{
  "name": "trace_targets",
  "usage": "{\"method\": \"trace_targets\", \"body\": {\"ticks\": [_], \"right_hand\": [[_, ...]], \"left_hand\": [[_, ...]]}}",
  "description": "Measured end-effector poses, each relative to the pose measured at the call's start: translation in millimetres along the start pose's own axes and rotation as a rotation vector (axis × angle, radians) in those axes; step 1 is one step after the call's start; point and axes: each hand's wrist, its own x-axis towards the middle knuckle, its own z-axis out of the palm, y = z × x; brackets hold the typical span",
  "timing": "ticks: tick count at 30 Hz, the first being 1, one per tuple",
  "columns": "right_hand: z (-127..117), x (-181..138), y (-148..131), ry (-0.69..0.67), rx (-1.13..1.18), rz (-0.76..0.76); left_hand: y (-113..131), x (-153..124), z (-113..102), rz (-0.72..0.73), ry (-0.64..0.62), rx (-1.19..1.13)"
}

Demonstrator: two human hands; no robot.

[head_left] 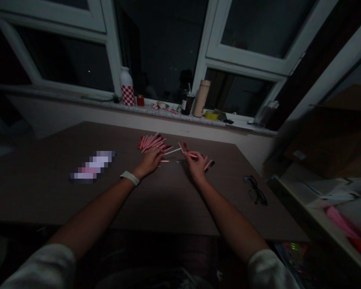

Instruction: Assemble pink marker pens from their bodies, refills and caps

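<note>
My left hand (149, 162), with a pale band on its wrist, pinches a thin whitish stick (173, 151) that slants up to the right. Its far end comes close to the pink pieces at my right hand. A pink pen (193, 155) is held in the closed fingers of my right hand (196, 165). Beyond my left hand lies a pile of pink pens (152, 142), some with red or dark ends. More pink and black pieces (209, 164) lie just right of my right hand. A short light stick (165, 161) rests on the table between the hands.
On the brown table (168, 200) lie a blurred-out phone-like object (93, 167) at left and black glasses (255, 190) at right. A checked bottle (127, 88), a tan flask (202, 98) and yellow tape (211, 115) stand on the windowsill. A cardboard box (339, 132) is far right.
</note>
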Motion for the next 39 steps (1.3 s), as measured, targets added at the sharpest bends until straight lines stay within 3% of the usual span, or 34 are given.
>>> {"method": "trace_targets", "body": {"ticks": [7,15,27,39], "right_hand": [[11,-9,6,-0.128,0.235,0.09],[17,-24,-2,-0.366,0.096,0.048],[22,-29,11,-0.469,0.148,0.037],[25,-29,8,-0.427,0.211,0.096]], "left_hand": [[12,5,2,-0.284,0.108,-0.259],[36,7,5,-0.484,0.086,-0.637],[48,8,7,-0.527,0.083,-0.673],[47,7,13,-0.522,0.092,-0.734]]}}
